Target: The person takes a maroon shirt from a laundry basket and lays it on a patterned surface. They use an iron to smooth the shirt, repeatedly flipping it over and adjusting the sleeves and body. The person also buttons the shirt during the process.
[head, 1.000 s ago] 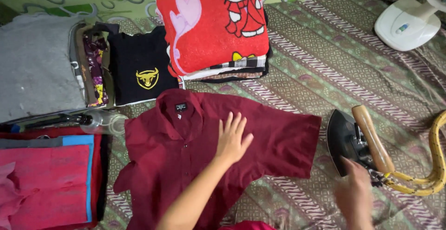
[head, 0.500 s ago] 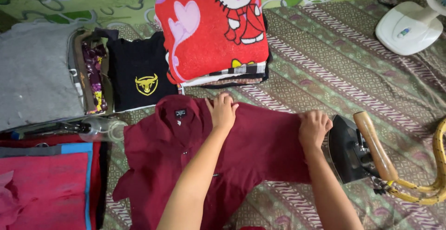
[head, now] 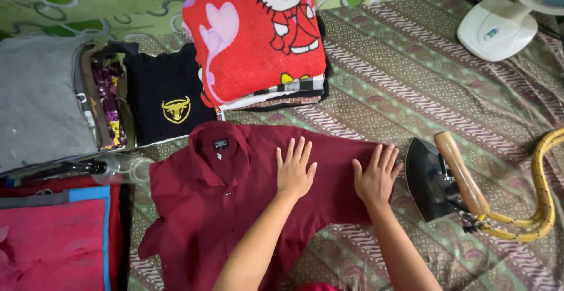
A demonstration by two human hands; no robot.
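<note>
Patterned cloth (head: 411, 85) in brown and green stripes covers the floor, and a maroon shirt (head: 217, 208) lies spread on it with its collar toward the top. Both hands rest flat on the shirt, gripping nothing: the left hand (head: 295, 170) lies palm down with fingers spread on the upper chest part, and the right hand (head: 376, 176) lies open on the sleeve end, just beside it. Near the right hand, apart from the shirt's edge, an old black iron (head: 432, 179) with a wooden handle stands on the cloth, its yellow cord (head: 543, 197) curling off to the right. Above the shirt sits a stack of folded laundry topped by a red cartoon blanket (head: 252, 38), with a black T-shirt (head: 167, 100) and a grey folded garment (head: 35, 100) to its left. A clear bottle (head: 114, 167) lies by the shirt's left shoulder, above a red folded cloth (head: 53, 244). A white fan base (head: 496, 26) stands at the top right.
</note>
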